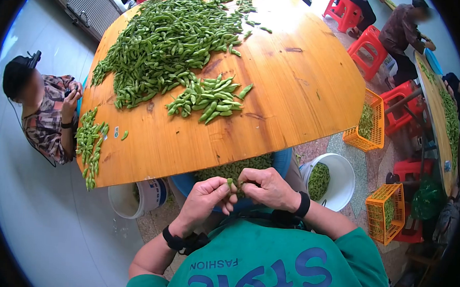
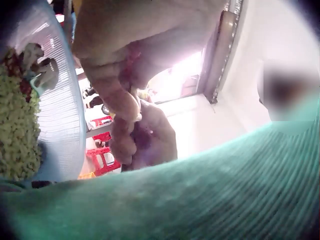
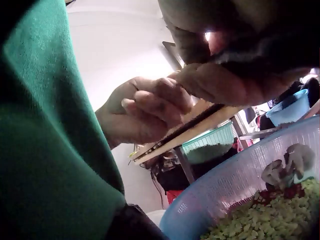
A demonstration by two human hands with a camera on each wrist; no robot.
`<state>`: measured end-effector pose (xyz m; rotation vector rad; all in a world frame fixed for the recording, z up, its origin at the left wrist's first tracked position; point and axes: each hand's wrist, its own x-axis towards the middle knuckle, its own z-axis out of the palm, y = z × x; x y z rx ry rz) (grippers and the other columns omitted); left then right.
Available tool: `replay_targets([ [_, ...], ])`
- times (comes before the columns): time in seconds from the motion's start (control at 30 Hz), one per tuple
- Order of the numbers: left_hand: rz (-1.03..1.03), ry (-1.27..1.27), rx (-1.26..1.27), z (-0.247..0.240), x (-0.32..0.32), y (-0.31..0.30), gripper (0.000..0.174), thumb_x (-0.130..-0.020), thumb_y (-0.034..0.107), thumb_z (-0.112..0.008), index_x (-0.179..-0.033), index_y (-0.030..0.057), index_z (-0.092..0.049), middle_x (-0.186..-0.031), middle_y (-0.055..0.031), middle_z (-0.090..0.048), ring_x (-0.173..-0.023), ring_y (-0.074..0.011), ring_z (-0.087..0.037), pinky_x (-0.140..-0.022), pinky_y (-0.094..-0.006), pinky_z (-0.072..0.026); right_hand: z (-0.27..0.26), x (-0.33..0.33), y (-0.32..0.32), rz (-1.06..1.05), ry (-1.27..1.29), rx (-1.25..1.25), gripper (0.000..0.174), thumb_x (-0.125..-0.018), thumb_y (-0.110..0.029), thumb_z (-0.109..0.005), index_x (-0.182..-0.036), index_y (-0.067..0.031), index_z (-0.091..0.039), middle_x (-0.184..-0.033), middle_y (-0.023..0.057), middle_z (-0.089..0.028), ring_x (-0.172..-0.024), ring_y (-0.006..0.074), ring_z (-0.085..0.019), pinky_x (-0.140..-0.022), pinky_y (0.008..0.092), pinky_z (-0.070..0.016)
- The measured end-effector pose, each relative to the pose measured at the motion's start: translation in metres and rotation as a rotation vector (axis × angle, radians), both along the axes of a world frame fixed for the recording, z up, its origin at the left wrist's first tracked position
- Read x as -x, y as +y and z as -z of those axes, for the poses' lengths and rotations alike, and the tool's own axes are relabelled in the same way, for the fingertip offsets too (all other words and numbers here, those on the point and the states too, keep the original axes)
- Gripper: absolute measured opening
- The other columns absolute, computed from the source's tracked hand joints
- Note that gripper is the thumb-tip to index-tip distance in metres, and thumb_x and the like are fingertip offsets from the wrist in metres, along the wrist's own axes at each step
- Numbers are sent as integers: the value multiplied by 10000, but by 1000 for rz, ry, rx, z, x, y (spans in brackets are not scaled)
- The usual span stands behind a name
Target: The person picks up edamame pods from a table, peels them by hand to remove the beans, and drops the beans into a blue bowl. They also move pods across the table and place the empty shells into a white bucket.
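Over the basket in front of the person, a green soybean pod (image 1: 230, 182) shows between the two hands. The left hand (image 1: 205, 197) pinches it between thumb and curled fingers. Close against it, the right hand (image 1: 270, 188) has its fingers bent and its fingertips at the pod's other side. In both wrist views the fingertips meet, and the hands mostly hide the pod. Below them, the blue basket (image 3: 192, 202) holds shelled green beans (image 3: 270, 215), with some greyish pieces (image 3: 290, 165) lying on its far side.
A wooden table (image 1: 290, 94) bears a large heap of pods (image 1: 162, 46) and a smaller pile (image 1: 211, 97). White buckets (image 1: 345, 175) flank the basket. Orange crates (image 1: 385, 211) and red stools (image 1: 367, 52) stand to the right. Another person (image 1: 47, 108) sits at the left.
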<state>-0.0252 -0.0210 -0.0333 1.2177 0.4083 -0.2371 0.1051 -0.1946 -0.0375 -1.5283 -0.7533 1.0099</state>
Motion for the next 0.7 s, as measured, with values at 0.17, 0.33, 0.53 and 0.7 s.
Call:
replay_targets([
  [0.17, -23, 87, 155, 3, -2, 2, 240, -1028, 229, -492, -1023, 16, -604, -838, -71, -663, -654, -126, -630, -585, -241, -534, 8, 0, -7, -52, -19, -19, 88, -877, -99, -544, -879, -18, -578, -643, 88, -559, -509, 137, -554, -503, 302, -444],
  [0.33, -124, 58, 129, 18, -2, 3, 231, -1025, 223, -499, -1042, 15, -597, -844, -76, -665, -649, -132, -637, -580, -244, -536, 10, -5, -36, -63, -278, -111, 85, -874, -99, -556, -884, -18, -579, -653, 134, -565, -534, 240, -562, -534, 341, -460],
  [0.53, -127, 50, 63, 2, -7, 4, 192, -1007, 183, -542, -1067, 12, -602, -850, -75, -672, -666, -141, -654, -584, -241, -536, 50, -32, -128, 108, -605, 598, 291, -821, -292, -660, -744, -12, -653, -747, 199, -640, -707, 347, -655, -640, 422, -518],
  [0.7, -109, 55, 1, -2, -9, 1, 190, -978, 174, -591, -1086, 19, -610, -877, -77, -683, -701, -146, -671, -596, -247, -535, 116, -45, -230, -180, -917, 1214, 215, -777, -275, -657, -745, -71, -717, -786, 179, -693, -743, 345, -680, -660, 435, -544],
])
